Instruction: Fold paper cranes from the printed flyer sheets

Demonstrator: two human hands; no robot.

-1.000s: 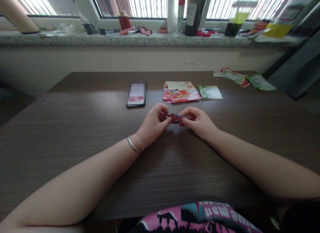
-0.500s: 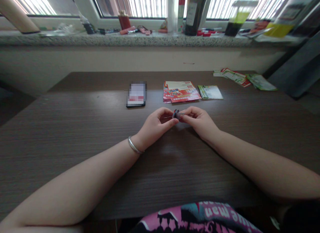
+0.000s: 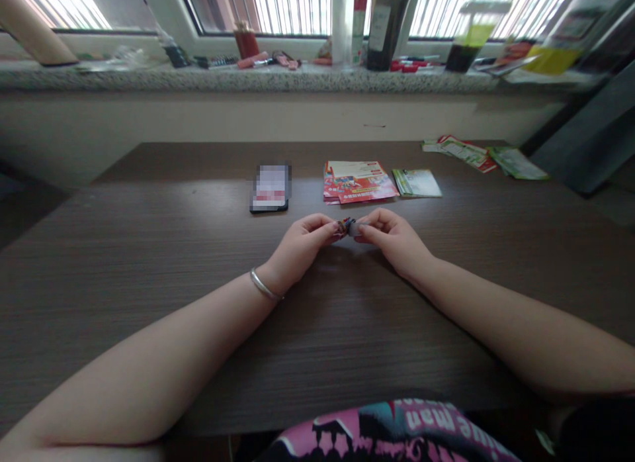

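Observation:
Between my two hands, just above the table, is a small multicoloured object [image 3: 346,228] with dark, red and orange bits and a greyish part on its right; its kind is too small to make out. My left hand [image 3: 308,242], with a silver bangle at the wrist, pinches its colourful left side between thumb and fingers. My right hand [image 3: 395,238] pinches the grey end between thumb and forefinger. The fingertips partly cover the object.
A phone [image 3: 270,188] lies beyond my left hand on the dark table [image 3: 149,250]. Red printed leaflets [image 3: 364,183] and a green-white packet [image 3: 417,183] lie beyond my hands. More packets [image 3: 469,153] are at the back right. Bottles stand on the windowsill [image 3: 297,80].
My left hand has shifted slightly left, and its fingers have closed onto the colourful side of the small object. My right hand stays nearly in place.

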